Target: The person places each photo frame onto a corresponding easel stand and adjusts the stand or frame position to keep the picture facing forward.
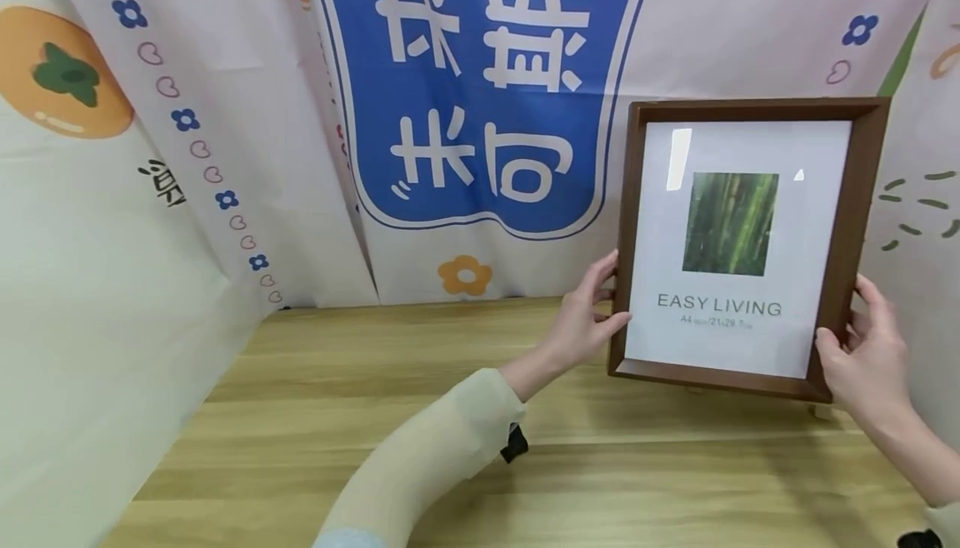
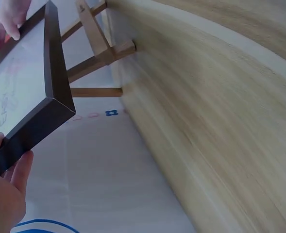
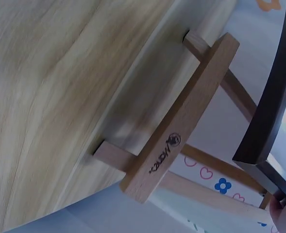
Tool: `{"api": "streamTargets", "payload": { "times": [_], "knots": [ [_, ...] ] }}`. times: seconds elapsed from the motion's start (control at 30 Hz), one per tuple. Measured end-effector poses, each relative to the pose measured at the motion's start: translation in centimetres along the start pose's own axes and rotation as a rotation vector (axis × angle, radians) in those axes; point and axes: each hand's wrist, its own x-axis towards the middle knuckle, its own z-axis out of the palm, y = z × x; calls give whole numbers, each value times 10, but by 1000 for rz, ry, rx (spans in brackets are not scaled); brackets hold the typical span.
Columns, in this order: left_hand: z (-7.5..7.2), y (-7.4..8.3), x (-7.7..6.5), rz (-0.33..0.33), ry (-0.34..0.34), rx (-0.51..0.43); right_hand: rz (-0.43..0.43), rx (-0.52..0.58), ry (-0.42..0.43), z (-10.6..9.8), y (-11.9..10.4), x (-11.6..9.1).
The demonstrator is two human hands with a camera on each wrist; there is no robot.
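Note:
Both hands hold a brown picture frame point(image 1: 858, 198) upright at the right of the head view. Its white sheet point(image 1: 727, 340) shows a green picture and the words "EASY LIVING". My left hand point(image 1: 577, 323) grips the left side near the bottom, thumb at the front. On the opposite side, my right hand point(image 1: 873, 356) grips low down, thumb on the front edge. Behind and below the frame stands a wooden easel point(image 3: 181, 121). In the right wrist view a gap shows between its ledge and the frame's lower corner. From the head, only the easel's feet point(image 1: 821, 411) show.
The easel stands on a wood-grain table point(image 1: 360, 406), near its back edge. A printed cloth point(image 1: 465, 48) with blue and white lettering hangs behind. Pale cloth point(image 1: 90, 298) with an orange fruit print covers the left side.

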Motion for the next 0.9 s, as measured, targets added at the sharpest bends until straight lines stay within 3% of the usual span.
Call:
{"api": "streamTargets", "payload": {
  "times": [0.2, 0.33, 0.47, 0.63, 0.9],
  "knots": [
    [16, -16, 18, 3, 13, 9, 9, -11, 33, -3, 9, 11],
    [32, -23, 31, -62, 27, 86, 40, 9, 64, -2, 19, 22],
    [50, -24, 41, -100, 35, 94, 63, 16, 117, -4, 33, 31],
    [69, -23, 45, -126, 30, 97, 78, 5, 164, -7, 51, 34],
    [93, -27, 51, -145, 23, 103, 137, -32, 162, -20, 70, 32]
  ]
}}
